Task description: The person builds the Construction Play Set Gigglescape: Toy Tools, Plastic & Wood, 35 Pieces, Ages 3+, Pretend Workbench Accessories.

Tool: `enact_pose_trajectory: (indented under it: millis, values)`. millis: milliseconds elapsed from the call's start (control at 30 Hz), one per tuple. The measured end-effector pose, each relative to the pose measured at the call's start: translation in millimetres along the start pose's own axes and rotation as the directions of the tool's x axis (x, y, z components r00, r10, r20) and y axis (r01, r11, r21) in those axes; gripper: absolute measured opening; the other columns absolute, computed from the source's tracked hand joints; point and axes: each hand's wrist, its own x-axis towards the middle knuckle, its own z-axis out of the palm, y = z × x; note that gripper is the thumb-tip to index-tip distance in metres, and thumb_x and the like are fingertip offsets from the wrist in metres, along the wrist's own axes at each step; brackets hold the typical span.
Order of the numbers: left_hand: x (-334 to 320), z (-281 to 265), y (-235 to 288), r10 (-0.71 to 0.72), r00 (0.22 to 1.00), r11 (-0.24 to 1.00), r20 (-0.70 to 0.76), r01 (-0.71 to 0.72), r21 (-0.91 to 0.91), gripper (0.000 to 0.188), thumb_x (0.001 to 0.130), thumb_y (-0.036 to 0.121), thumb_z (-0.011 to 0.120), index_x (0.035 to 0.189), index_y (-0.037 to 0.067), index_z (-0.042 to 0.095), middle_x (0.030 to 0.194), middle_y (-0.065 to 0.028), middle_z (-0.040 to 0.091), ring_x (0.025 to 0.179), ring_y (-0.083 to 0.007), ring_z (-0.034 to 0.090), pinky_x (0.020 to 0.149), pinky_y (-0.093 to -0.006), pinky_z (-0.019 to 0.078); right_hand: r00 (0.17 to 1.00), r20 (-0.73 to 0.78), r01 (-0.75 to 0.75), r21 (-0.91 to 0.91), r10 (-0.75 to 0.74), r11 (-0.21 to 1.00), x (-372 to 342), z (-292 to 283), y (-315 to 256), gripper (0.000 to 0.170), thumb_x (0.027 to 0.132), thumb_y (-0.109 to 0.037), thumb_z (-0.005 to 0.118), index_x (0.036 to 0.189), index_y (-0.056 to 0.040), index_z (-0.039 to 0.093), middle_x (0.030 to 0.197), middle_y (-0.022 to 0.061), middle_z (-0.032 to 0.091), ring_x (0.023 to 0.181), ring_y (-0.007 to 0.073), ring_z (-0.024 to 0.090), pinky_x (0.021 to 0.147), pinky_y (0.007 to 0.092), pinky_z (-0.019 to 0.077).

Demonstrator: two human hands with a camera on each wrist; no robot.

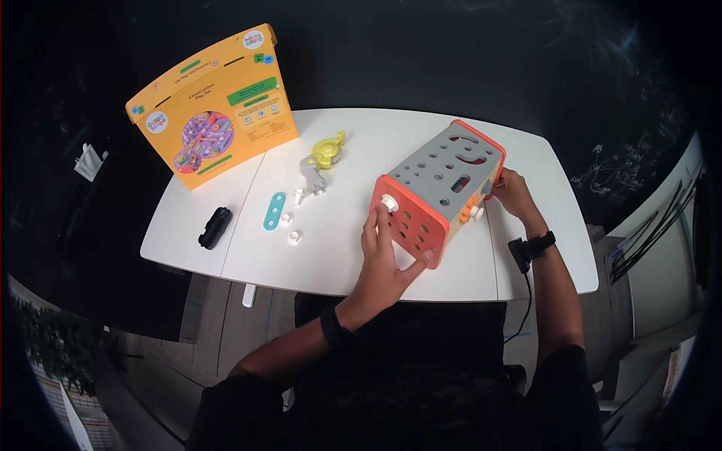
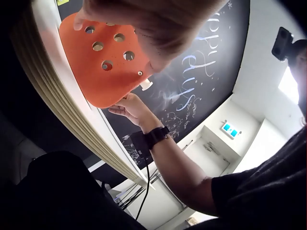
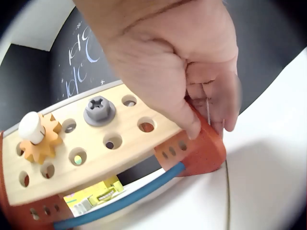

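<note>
A toy workbench box with a grey perforated top (image 1: 429,189) lies on the white table. My left hand (image 1: 383,267) spans its red end panel (image 1: 414,207): extended fingers touch a white nut (image 1: 389,203), and the thumb rests by the lower right corner. At the far end my right hand (image 1: 515,199) grips the other red end panel (image 3: 206,153), thumb on the near side and fingers behind it. A thin metallic line shows between those fingers. The wooden side carries an orange gear (image 3: 50,141) on a white bolt (image 3: 31,127) and a grey screw (image 3: 98,112). Below runs a blue bar (image 3: 129,199).
Left of the toy lie a yellow-green and grey toy piece (image 1: 325,155), a white bolt (image 1: 298,197), two white nuts and a teal perforated strip (image 1: 269,219). Farther left are a black device (image 1: 216,228) and a yellow construction-set box (image 1: 263,128). A cable (image 2: 146,184) hangs from my right wrist.
</note>
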Motion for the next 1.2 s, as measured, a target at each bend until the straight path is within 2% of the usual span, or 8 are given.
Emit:
enact_pose_trajectory:
  millis: [133, 367, 433, 500, 567, 667, 900, 1200]
  values:
    - [1, -3, 4, -0.027, 0.996, 0.998, 0.087, 0.022, 0.063, 0.148, 0.078, 0.033, 0.094, 0.161, -0.005, -0.023, 0.162, -0.0335, 0.013, 0.152, -0.0477, 0.023, 0.125, -0.0523, 0.0265, 0.997, -0.077, 0.028, -0.004, -0.028, 1.0, -10, 4, -12, 0.022, 0.093, -0.002, 0.073, 0.115, 0.0017, 0.071, 0.103, 0.0154, 0.078, 0.092, 0.0228, 0.076, 0.089, 0.0338, 0.0596]
    - [26, -24, -2, -0.038, 0.999, 0.92, -0.026, 0.025, -0.391, 0.14, 0.078, 0.024, 0.094, 0.165, 0.002, -0.013, 0.162, -0.0263, 0.023, 0.15, -0.0406, 0.034, 0.121, -0.0527, 0.0358, 0.898, -0.323, 0.284, -0.092, -0.298, 0.954, -42, -26, -95, 0.018, 0.099, -0.009, 0.068, 0.113, 0.002, 0.068, 0.096, 0.0106, 0.068, 0.079, 0.018, 0.068, 0.071, 0.0317, 0.0568]
    - [41, -48, -7, -0.233, 0.907, 0.625, 0.351, 0.416, -0.66, 0.131, 0.083, 0.014, 0.088, 0.166, 0.009, -0.014, 0.158, -0.018, 0.03, 0.146, -0.0298, 0.04, 0.112, -0.0465, 0.0492, 0.791, -0.441, 0.412, -0.126, -0.423, 0.902, -51, -31, -122, 0.018, 0.099, -0.009, 0.067, 0.115, 0.0011, 0.069, 0.097, 0.01, 0.066, 0.08, 0.0177, 0.067, 0.072, 0.0308, 0.0566]
    - [47, -50, -34, -0.185, 0.927, 0.603, 0.326, 0.369, -0.708, 0.111, 0.087, 0.009, 0.079, 0.167, 0.017, 0.003, 0.154, -0.015, 0.038, 0.143, -0.0283, 0.045, 0.107, -0.0504, 0.054, 0.731, -0.479, 0.48, -0.145, -0.486, 0.865, -51, -31, -132, 0.019, 0.099, -0.01, 0.067, 0.115, 0.0005, 0.069, 0.094, 0.0091, 0.064, 0.079, 0.018, 0.067, 0.071, 0.0312, 0.057]
    - [50, -58, -38, -0.298, 0.806, 0.154, 0.511, 0.569, -0.808, 0.096, 0.09, 0.014, 0.074, 0.164, 0.014, 0.014, 0.149, -0.0142, 0.044, 0.137, -0.0309, 0.052, 0.104, -0.0563, 0.055, 0.698, -0.508, 0.471, -0.206, -0.506, 0.857, -60, -30, -157, 0.019, 0.099, -0.01, 0.068, 0.115, 0.0014, 0.07, 0.093, 0.0095, 0.065, 0.076, 0.0189, 0.067, 0.068, 0.0307, 0.057]
    - [52, -58, -48, -0.237, 0.813, 0.119, 0.531, 0.567, -0.815, 0.073, 0.098, 0.042, 0.058, 0.16, 0.013, 0.032, 0.152, -0.0164, 0.047, 0.133, -0.0356, 0.056, 0.102, -0.0573, 0.0541, 0.601, -0.547, 0.525, -0.28, -0.583, 0.804, -64, -21, -177, 0.022, 0.096, -0.007, 0.073, 0.117, 0.0009, 0.072, 0.099, 0.0115, 0.071, 0.08, 0.0205, 0.072, 0.069, 0.0319, 0.0598]
    - [53, -59, -47, -0.196, 0.678, -0.228, 0.708, 0.671, -0.706, 0.085, 0.095, 0.072, 0.038, 0.156, 0.013, 0.043, 0.155, -0.0189, 0.049, 0.135, -0.0412, 0.054, 0.099, -0.0616, 0.0512, 0.524, -0.421, 0.689, -0.301, -0.74, 0.659, -61, -2, -203, 0.053, 0.083, 0.001, 0.077, 0.135, -0.0036, 0.067, 0.123, 0.0156, 0.074, 0.111, 0.0333, 0.07, 0.098, 0.041, 0.0566]
    - [61, -62, -61, -0.166, 0.629, -0.146, 0.759, 0.746, -0.65, 0.089, 0.097, 0.077, 0.031, 0.159, 0.013, 0.04, 0.161, -0.0201, 0.044, 0.142, -0.0463, 0.049, 0.105, -0.0684, 0.0477, 0.593, -0.384, 0.655, -0.281, -0.707, 0.702, -47, 5, -209, 0.044, 0.092, -0.003, 0.073, 0.136, -0.0022, 0.065, 0.122, 0.0158, 0.073, 0.106, 0.0323, 0.068, 0.094, 0.0417, 0.0563]
